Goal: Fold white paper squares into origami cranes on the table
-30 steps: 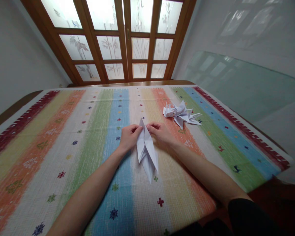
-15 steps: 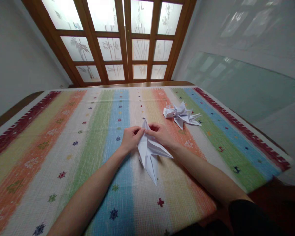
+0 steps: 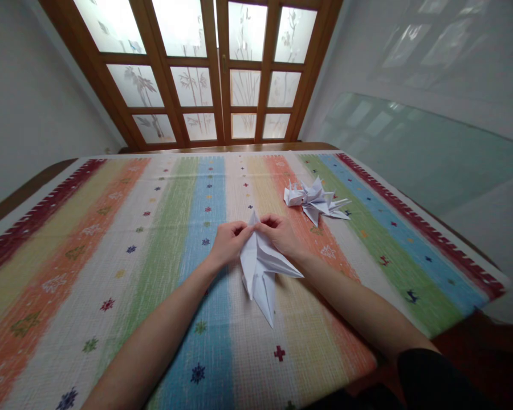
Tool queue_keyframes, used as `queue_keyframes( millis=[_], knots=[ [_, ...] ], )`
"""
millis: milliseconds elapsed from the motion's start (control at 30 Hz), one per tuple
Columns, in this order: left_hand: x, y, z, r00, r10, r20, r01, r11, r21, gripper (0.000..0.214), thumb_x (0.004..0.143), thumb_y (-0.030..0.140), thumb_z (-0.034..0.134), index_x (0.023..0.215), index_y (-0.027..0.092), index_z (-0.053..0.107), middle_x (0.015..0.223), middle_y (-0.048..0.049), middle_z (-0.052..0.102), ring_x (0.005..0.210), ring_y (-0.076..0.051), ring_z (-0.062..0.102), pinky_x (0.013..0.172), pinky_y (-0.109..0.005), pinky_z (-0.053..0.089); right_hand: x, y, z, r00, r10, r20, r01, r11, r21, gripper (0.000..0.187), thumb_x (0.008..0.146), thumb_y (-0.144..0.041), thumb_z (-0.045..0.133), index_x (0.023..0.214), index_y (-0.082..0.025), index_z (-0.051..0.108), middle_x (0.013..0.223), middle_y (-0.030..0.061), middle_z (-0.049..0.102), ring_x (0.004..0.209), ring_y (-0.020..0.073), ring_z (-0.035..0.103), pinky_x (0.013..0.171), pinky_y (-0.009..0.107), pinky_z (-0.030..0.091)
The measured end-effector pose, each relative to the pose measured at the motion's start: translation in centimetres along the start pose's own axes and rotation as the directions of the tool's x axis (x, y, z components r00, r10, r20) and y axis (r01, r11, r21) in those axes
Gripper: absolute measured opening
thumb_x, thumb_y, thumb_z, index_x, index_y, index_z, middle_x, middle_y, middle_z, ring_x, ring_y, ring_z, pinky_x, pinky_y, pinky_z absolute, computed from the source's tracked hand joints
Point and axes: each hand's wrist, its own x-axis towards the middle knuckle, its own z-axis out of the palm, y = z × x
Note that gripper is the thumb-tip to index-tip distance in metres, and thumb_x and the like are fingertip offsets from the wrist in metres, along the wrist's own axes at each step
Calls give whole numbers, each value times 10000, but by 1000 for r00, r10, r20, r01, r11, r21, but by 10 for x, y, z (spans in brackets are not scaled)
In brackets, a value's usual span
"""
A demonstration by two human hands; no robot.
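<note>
Nearest, outside the near edge of the table [image 3: 25, 189], a black sleeve [image 3: 436, 376]. Then, between the side edges, folded white paper [image 3: 260, 263], pinched near its far tip by closed fingers of left hand [image 3: 229, 240] and right hand [image 3: 279, 233], loose points toward the near edge. Beyond, nearer the far right corner, a heap of folded papers [image 3: 314, 200]. Past the far edge, wooden doors [image 3: 221, 91].

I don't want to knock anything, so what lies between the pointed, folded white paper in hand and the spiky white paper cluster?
The head view shows the right hand, then an orange stretch of multicoloured striped tablecloth.
</note>
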Motion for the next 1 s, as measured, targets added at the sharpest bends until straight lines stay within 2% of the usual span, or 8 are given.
queue_keyframes(
  millis=[100, 233, 400, 500, 633, 767, 867, 1000],
  knots=[
    [-1, 2, 0, 998, 44, -38, -46, 998, -43, 307, 796, 421, 583, 653, 153, 627, 597, 8, 561, 559, -109, 469, 533, -236, 354, -2, -2, 1, 1000, -21, -16, 21, 1000, -20, 351, 552, -452, 831, 622, -183, 618, 600, -37, 601, 534, 91, 494, 528, 233, 386],
    [-1, 8, 0, 976, 96, -195, -118, 988, -104, 201, 744, 358, 653, 795, 164, 674, 695, -11, 656, 611, -119, 551, 588, -240, 436, -8, -7, 6, 998, -49, 37, 52, 995, -82, 342, 579, -452, 822, 610, -179, 617, 589, -32, 590, 528, 89, 489, 516, 230, 380],
    [0, 14, -1, 943, 166, -288, -197, 977, -80, 138, 754, 289, 651, 694, 165, 658, 645, 0, 653, 590, -110, 551, 598, -239, 443, -14, -8, 9, 989, -78, 127, 94, 989, -117, 310, 623, -436, 802, 657, -179, 631, 618, -24, 608, 557, 98, 521, 546, 239, 416],
    [-1, 15, -3, 929, 187, -320, -222, 972, -76, 155, 764, 292, 653, 673, 168, 643, 616, 15, 631, 573, -107, 541, 589, -237, 440, -14, -4, 3, 967, -76, 242, 110, 986, -128, 281, 651, -420, 783, 707, -177, 654, 668, -15, 636, 591, 104, 547, 582, 247, 433],
    [-1, 18, -6, 895, 224, -385, -264, 963, -55, 207, 796, 341, 655, 673, 176, 631, 618, 20, 618, 587, -109, 547, 598, -235, 445, -12, -1, -11, 930, -94, 355, 199, 941, -272, 226, 722, -394, 737, 731, -178, 672, 678, -10, 638, 602, 111, 546, 568, 245, 419],
    [1, 15, -10, 910, 266, -319, -318, 940, -124, 328, 804, 511, 650, 783, 184, 637, 715, -11, 665, 649, -129, 595, 637, -252, 470, -7, -2, -19, 880, -315, 357, 458, 766, -452, 149, 811, -300, 674, 711, -189, 674, 666, -1, 633, 618, 121, 541, 578, 250, 404],
    [4, 1, -17, 950, 271, -153, -301, 928, -221, 543, 844, 671, 480, 1033, 189, 643, 920, -78, 723, 804, -183, 663, 721, -309, 503, -2, 0, -25, 769, -499, 400, 638, 558, -530, 119, 860, -221, 611, 769, -197, 685, 738, 28, 662, 713, 146, 584, 649, 272, 435],
    [6, -22, -27, 966, 196, 168, -202, 979, 22, 551, 919, 611, 354, 956, 197, 717, 985, -88, 742, 945, -219, 672, 876, -373, 489, 0, 9, -36, 635, -539, 553, 755, 282, -592, 155, 885, -158, 539, 820, -190, 677, 797, 61, 676, 747, 166, 592, 679, 291, 447]
  ],
)
